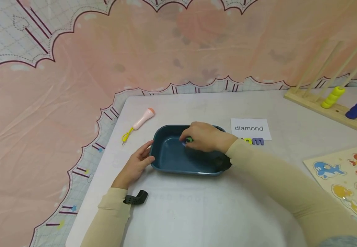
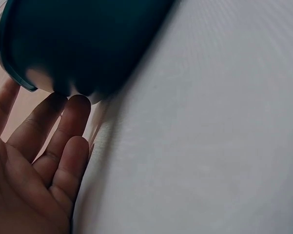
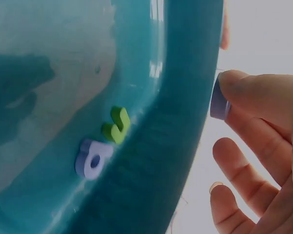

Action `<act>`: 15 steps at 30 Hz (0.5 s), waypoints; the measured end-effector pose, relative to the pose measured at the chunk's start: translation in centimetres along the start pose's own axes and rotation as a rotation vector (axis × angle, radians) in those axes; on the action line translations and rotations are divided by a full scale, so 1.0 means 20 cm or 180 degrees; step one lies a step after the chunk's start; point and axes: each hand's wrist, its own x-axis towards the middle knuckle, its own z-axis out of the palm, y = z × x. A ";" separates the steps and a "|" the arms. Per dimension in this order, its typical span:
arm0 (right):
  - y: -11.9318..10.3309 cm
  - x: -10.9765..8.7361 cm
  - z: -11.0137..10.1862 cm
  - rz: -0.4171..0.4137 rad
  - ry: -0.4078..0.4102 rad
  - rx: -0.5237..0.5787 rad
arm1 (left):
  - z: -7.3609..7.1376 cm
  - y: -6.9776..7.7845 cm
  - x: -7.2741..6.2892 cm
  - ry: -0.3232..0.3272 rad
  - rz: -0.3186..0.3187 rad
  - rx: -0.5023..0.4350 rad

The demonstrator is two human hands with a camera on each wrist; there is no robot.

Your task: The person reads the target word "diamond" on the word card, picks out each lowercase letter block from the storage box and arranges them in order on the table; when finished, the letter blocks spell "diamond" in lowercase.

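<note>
A dark teal plastic tray (image 1: 169, 154) lies on the white-covered table. My left hand (image 1: 136, 166) is at its left end, thumb and fingertips touching the outer wall near the rim, fingers loosely extended. Over the tray, my right hand (image 1: 201, 137) reaches in from the right. Thumb and forefinger pinch a small purple letter piece (image 3: 219, 100), seen edge-on in the right wrist view, so which letter cannot be told. Inside the tray lie a green curved letter (image 3: 119, 126) and a purple letter (image 3: 93, 160) with a round hole, side by side.
A card reading "diamond" (image 1: 249, 128) lies right of the tray. Just below it stand a yellow and a purple letter (image 1: 257, 141), partly hidden by my sleeve. Farther right are a wooden bead counter (image 1: 326, 109) and an animal puzzle board (image 1: 346, 181). A pink pen-like tool (image 1: 143, 119) lies upper left.
</note>
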 end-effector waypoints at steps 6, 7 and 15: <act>0.02 -0.08 -0.06 0.0044 0.0160 -0.0063 | 0.00 0.01 0.00 0.0011 0.0018 0.0021; 0.03 -0.09 -0.07 0.0061 0.0183 -0.0067 | 0.00 0.00 0.00 0.0015 0.0007 0.0034; 0.09 -0.22 -0.14 0.0117 0.0413 -0.0057 | 0.00 0.00 0.00 0.0003 -0.0082 0.0090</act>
